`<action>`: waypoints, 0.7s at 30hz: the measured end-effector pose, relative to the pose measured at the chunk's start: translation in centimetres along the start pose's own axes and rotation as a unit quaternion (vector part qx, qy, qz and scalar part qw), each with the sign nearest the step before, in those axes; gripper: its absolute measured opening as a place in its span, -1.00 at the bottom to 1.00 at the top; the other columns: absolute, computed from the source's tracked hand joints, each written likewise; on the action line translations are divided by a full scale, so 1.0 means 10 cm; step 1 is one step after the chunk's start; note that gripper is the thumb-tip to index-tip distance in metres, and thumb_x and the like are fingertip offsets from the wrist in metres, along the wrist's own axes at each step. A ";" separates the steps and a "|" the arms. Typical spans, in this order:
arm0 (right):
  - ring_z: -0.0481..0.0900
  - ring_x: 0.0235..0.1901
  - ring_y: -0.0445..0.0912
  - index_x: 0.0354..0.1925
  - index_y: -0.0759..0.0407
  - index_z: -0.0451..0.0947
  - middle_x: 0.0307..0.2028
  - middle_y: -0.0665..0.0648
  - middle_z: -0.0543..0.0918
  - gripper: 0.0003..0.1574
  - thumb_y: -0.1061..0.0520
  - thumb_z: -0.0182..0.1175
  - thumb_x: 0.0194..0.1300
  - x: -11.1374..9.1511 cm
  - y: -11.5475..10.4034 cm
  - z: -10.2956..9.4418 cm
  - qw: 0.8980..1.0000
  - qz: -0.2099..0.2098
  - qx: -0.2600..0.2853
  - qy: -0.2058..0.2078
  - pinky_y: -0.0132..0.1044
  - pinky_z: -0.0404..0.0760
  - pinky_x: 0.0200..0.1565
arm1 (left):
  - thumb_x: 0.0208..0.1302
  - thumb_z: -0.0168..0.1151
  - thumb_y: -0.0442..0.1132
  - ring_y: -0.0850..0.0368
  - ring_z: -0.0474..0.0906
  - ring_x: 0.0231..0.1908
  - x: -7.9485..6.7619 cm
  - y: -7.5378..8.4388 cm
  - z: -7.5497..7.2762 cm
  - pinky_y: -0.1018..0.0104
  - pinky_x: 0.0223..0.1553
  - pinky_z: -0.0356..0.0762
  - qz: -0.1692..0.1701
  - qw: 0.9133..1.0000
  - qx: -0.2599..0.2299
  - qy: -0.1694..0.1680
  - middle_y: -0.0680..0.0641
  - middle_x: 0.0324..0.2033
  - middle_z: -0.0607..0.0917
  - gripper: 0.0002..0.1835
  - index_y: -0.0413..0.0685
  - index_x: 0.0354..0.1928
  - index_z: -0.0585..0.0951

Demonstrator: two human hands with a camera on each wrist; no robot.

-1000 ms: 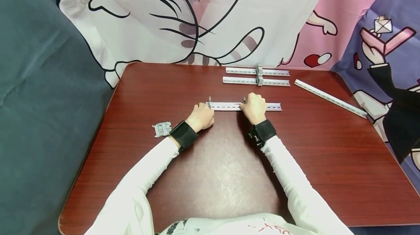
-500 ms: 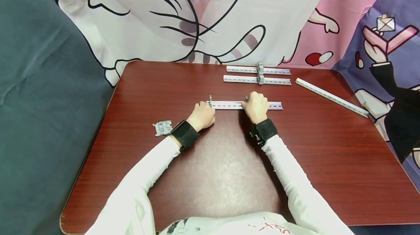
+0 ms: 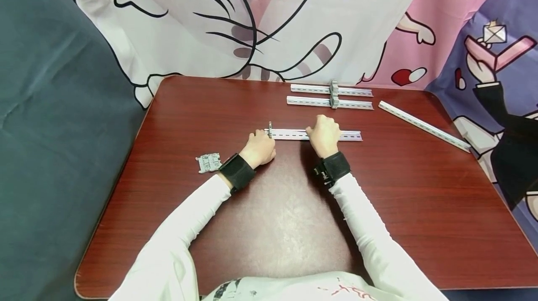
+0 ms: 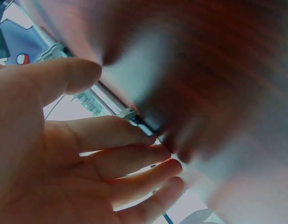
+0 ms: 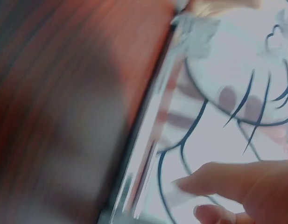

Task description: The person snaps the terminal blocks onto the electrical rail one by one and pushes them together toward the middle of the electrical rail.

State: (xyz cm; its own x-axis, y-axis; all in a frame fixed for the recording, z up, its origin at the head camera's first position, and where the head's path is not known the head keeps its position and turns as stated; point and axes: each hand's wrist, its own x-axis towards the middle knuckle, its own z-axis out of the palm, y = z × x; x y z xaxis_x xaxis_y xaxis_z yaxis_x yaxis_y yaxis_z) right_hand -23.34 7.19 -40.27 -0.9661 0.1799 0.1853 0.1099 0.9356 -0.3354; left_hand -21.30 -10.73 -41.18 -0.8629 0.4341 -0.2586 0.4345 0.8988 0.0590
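A slotted metal DIN rail (image 3: 290, 134) lies across the table. A thin grey terminal block (image 3: 270, 129) stands upright near its left end. My left hand (image 3: 259, 148) is at that end, its fingertips (image 4: 165, 151) right by the rail and its thumb (image 4: 83, 74) held apart from them. Over the right half of the rail is my right hand (image 3: 325, 135), covering part of it. In the right wrist view its index finger (image 5: 218, 182) reaches out beside the rail (image 5: 146, 126), with nothing seen pinched; the far terminal block (image 5: 197, 35) shows blurred.
Another grey terminal block (image 3: 208, 162) lies flat beside my left wrist. At the back, two parallel rails (image 3: 308, 101) carry a row of blocks (image 3: 334, 94) across them. A bare rail (image 3: 424, 126) lies slanted at the right edge. Printed cloth (image 3: 294, 20) hangs behind the table (image 3: 412, 226).
My right hand has shifted a little left and away from me along the rail. The small upright piece seen beside it earlier is hidden in the head view. My left hand stays put.
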 end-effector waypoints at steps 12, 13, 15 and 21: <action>0.61 -0.55 0.11 -0.80 0.07 0.31 -0.72 0.04 0.44 -0.43 -0.06 0.26 0.22 -0.09 -0.68 0.26 0.986 -0.092 0.049 -0.132 -0.16 0.42 -0.62 | 0.40 0.04 -0.20 -0.29 -0.09 0.48 0.02 0.07 -0.02 -0.11 0.39 0.11 -0.056 0.990 -0.046 -0.119 -0.33 0.49 0.02 -0.44 -0.16 0.41 0.30; 0.63 -0.52 0.12 -0.80 0.06 0.31 -0.70 0.06 0.48 -0.44 -0.06 0.28 0.19 -0.09 -0.70 0.27 0.986 -0.085 0.041 -0.134 -0.13 0.48 -0.59 | 0.41 0.03 -0.20 -0.28 -0.11 0.49 0.02 0.07 -0.02 -0.11 0.40 0.10 -0.056 0.990 -0.046 -0.121 -0.32 0.49 0.00 -0.42 -0.16 0.43 0.26; 0.67 -0.44 0.16 -0.77 0.05 0.34 -0.63 0.10 0.56 -0.48 -0.06 0.32 0.15 -0.09 -0.73 0.30 0.988 -0.073 0.025 -0.136 -0.05 0.57 -0.51 | 0.41 0.02 -0.19 -0.28 -0.12 0.49 0.01 0.08 -0.01 -0.10 0.40 0.09 -0.057 0.990 -0.043 -0.120 -0.31 0.49 -0.01 -0.40 -0.15 0.44 0.23; 0.69 -0.31 0.22 -0.67 0.10 0.49 -0.47 0.19 0.69 -0.64 -0.02 0.34 0.08 -0.05 -0.78 0.32 0.988 -0.067 0.012 -0.140 0.07 0.64 -0.35 | 0.39 0.04 -0.17 -0.29 -0.06 0.48 -0.02 0.07 -0.02 -0.07 0.39 0.13 -0.070 0.992 -0.021 -0.102 -0.35 0.48 0.03 -0.39 -0.17 0.44 0.24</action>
State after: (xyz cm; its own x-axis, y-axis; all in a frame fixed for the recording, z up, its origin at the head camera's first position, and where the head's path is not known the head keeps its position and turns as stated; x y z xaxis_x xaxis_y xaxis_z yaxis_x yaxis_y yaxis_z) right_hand -24.46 -1.19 -40.65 -0.9987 -0.0394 -0.0325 -0.0256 0.9370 -0.3485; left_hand -20.86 -10.18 -40.93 -0.8420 0.2867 -0.4569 0.2985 0.9532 0.0479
